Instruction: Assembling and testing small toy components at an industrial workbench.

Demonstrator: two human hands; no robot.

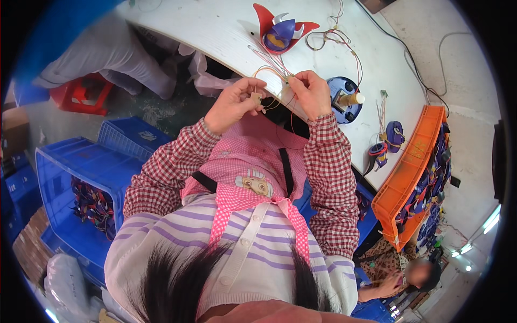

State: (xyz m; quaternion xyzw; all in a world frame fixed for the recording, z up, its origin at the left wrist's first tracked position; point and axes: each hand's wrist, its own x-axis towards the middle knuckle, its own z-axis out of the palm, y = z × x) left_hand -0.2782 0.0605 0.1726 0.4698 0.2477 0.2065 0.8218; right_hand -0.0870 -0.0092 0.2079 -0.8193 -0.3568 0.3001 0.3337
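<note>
Over the table's front edge, my left hand [235, 103] is closed in a pinch on a small pale part [256, 99] with thin wires running from it. What kind of part it is, I cannot make out. My right hand [311, 97] pinches the ends of thin coloured wires [276, 65] a short way to the right. These wires lead up across the table toward a red, blue and silver winged plastic toy piece [279, 36]. Just right of my right hand lies a round blue disc-shaped part [339, 86] with a pale cylinder [353, 99] on it.
The white table [215, 24] carries loose cables [336, 37] and small blue wired parts [395, 134]. An orange crate [405, 177] filled with coloured parts stands at the right. Blue crates [81, 161] and a red stool [81, 96] are at the left. Another person [390, 269] sits at lower right.
</note>
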